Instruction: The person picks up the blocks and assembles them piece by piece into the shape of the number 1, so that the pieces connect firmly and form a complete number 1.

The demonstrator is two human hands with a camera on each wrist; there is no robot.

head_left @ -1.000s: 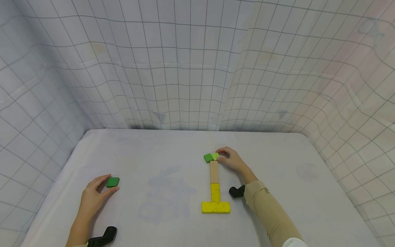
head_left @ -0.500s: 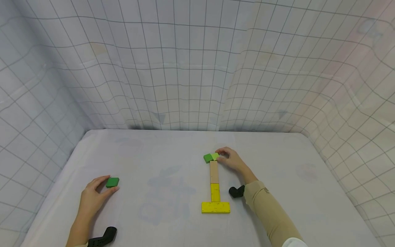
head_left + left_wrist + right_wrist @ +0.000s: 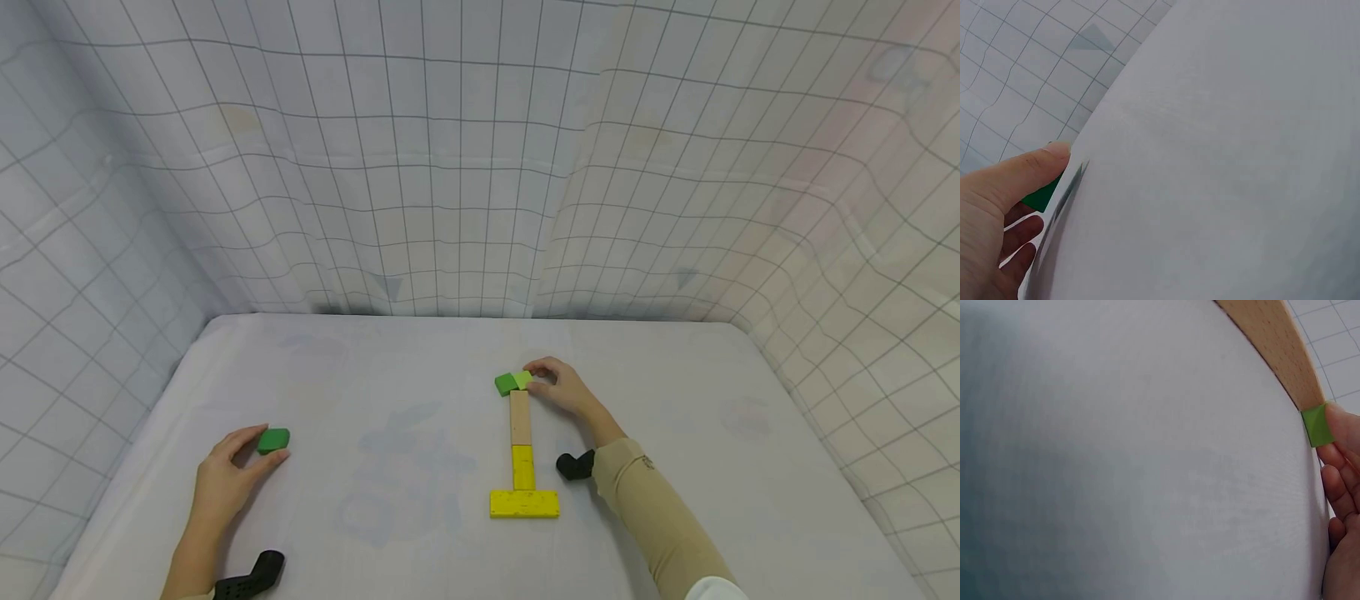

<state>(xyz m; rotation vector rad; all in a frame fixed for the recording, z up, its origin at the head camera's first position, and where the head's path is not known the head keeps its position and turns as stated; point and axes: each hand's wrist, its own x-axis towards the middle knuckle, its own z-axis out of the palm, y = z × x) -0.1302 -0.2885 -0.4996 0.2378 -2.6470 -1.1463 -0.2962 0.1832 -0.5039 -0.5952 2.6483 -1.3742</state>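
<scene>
On the left side of the table, my left hand [image 3: 228, 479] pinches a dark green block [image 3: 274, 441] between thumb and fingers. The left wrist view shows the thumb over that green block [image 3: 1041, 196], most of it hidden. Farther off, right of centre, my right hand [image 3: 564, 388] pinches a light green block [image 3: 522, 380] at its right end. A second dark green block [image 3: 506, 384] lies against the light green one's left side. Below them runs a plain wooden block [image 3: 521, 418], its far end right at the light green block [image 3: 1318, 426] in the right wrist view.
A yellow block [image 3: 523, 467] continues the column toward me, ending at a wider yellow block [image 3: 524, 504] laid crosswise. Black wrist devices [image 3: 575, 467] sit by both wrists. A white cloth covers the table [image 3: 420, 358], and gridded curtains [image 3: 480, 167] hang behind and at both sides.
The dark green block in my left hand has tilted slightly, its front side showing differently now. My right hand and the row of blocks have stayed put.
</scene>
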